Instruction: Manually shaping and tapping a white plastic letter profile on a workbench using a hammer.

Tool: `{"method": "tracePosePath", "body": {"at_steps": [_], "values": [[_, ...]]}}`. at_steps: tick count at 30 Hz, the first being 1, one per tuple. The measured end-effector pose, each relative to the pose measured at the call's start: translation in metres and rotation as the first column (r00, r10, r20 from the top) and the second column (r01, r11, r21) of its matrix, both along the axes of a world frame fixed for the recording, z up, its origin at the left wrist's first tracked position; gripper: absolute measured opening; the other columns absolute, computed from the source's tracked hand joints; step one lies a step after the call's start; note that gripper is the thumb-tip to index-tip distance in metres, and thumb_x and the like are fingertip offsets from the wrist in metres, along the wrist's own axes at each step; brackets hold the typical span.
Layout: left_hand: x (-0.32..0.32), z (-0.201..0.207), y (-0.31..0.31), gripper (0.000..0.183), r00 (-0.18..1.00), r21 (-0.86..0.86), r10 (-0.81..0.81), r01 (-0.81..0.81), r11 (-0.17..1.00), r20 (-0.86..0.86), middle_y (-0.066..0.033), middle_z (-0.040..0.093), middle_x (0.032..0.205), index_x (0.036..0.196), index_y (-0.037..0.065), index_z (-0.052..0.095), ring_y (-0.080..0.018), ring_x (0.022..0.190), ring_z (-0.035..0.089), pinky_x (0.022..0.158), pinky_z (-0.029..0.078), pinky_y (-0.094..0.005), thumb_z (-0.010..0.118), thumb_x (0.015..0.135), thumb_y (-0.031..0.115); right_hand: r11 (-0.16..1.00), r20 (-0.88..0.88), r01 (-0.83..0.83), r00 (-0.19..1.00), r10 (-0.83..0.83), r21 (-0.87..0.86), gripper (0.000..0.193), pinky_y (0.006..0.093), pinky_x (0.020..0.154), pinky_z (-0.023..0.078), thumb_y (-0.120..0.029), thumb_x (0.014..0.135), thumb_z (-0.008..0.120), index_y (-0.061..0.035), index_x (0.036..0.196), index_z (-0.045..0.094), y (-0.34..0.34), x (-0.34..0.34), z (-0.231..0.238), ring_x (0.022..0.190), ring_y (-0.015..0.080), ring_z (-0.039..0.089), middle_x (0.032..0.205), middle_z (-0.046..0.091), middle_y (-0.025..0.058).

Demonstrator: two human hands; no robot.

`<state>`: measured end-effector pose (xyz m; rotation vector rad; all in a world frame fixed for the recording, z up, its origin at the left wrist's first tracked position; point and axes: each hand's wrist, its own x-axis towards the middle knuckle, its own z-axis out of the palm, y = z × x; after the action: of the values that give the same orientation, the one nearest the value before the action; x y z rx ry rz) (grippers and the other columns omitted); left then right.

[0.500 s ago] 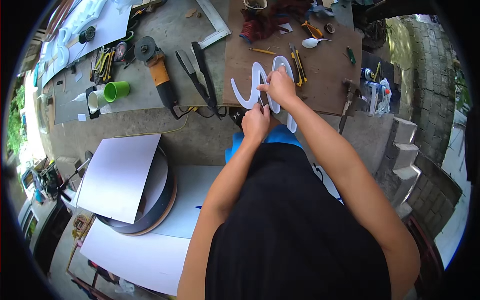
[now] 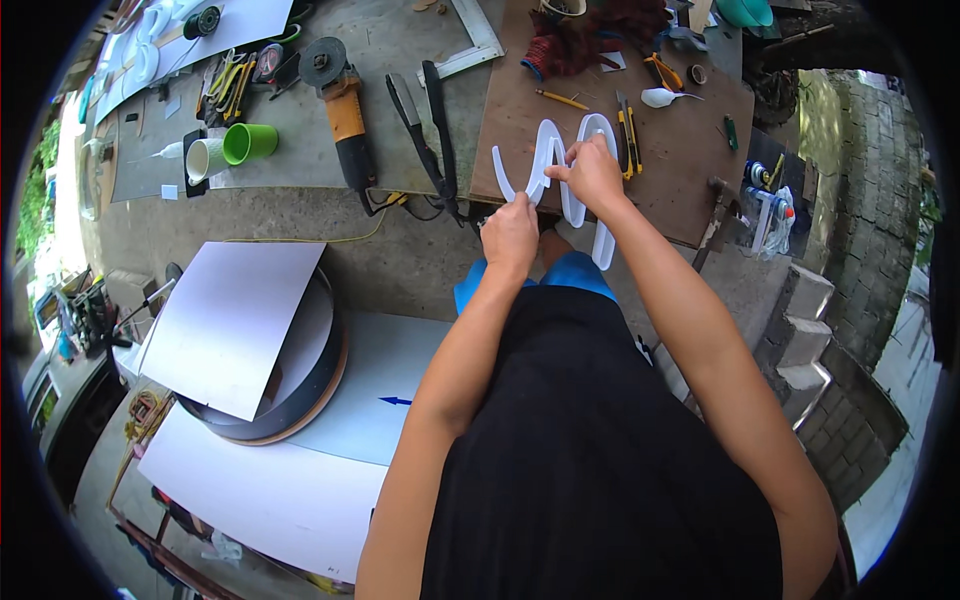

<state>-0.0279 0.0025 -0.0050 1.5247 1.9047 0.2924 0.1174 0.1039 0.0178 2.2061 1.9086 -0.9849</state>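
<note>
A white, looping, letter-shaped piece (image 2: 547,135) with raised edges is held over the near edge of the brown board, its tail hanging past it. My left hand (image 2: 510,238) is closed at the lower bend of its left loop, fingertips pinched together; whether something thin is also between them I cannot make out. On the right loop my right hand (image 2: 592,180) is closed, with the thumb pointing toward the left loop. Just right of that hand lie yellow-and-black utility knives (image 2: 628,135). A yellow pencil (image 2: 562,99) is beyond the piece.
The brown board (image 2: 690,205) also bears a white squeeze bottle (image 2: 660,97), orange-handled pliers (image 2: 663,72) and a hammer (image 2: 712,208). Leftward are a hair straightener (image 2: 425,130), an angle grinder (image 2: 345,115) and a green cup (image 2: 250,143). Behind my left arm, a white sheet (image 2: 230,320) covers a round drum.
The view has shifted, so the table sits further right and higher. My left hand has moved slightly up against the white piece; my right hand keeps its hold.
</note>
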Motion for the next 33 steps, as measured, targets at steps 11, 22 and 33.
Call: {"method": "tracePosePath", "body": {"at_steps": [11,22,33], "values": [[-0.062,0.012,0.046,0.017,0.982,0.057,0.175,-0.179,0.982,0.067,-0.0171,0.075,0.089,0.105,0.004,0.067,-0.0398,0.087,0.071,0.078,0.053,-0.0529,0.061,0.099,0.019,1.0,0.0,-0.012,1.0,0.012,0.001,0.05,0.0483,0.09,0.055,-0.038,0.073,0.091,0.0005,0.101,0.075,-0.003,-0.002,0.004,0.103,0.0411,0.068,0.123,0.059,0.0229],[-0.061,0.027,-0.023,0.047,0.919,-0.076,0.245,-0.233,0.969,0.308,-0.0137,0.078,0.094,0.146,0.012,0.046,-0.037,0.089,0.075,0.082,0.055,-0.0476,0.055,0.1,0.009,0.992,-0.15,0.09,0.986,-0.076,0.087,0.036,0.0475,0.094,0.051,-0.034,0.088,0.079,-0.0036,0.106,0.072,-0.019,0.012,0.021,0.108,0.0385,0.065,0.118,0.061,0.0211],[-0.037,-0.01,0.025,0.023,0.958,0.211,-0.155,0.104,0.972,0.242,-0.0116,0.068,0.096,0.106,0.006,0.071,-0.0281,0.08,0.069,0.073,0.055,-0.0398,0.079,0.085,0.011,0.945,-0.232,0.29,0.94,-0.251,0.15,0.021,0.0471,0.092,0.053,-0.023,0.091,0.073,-0.0048,0.101,0.071,-0.063,0.069,0.022,0.103,0.0373,0.066,0.115,0.061,0.016]]}}
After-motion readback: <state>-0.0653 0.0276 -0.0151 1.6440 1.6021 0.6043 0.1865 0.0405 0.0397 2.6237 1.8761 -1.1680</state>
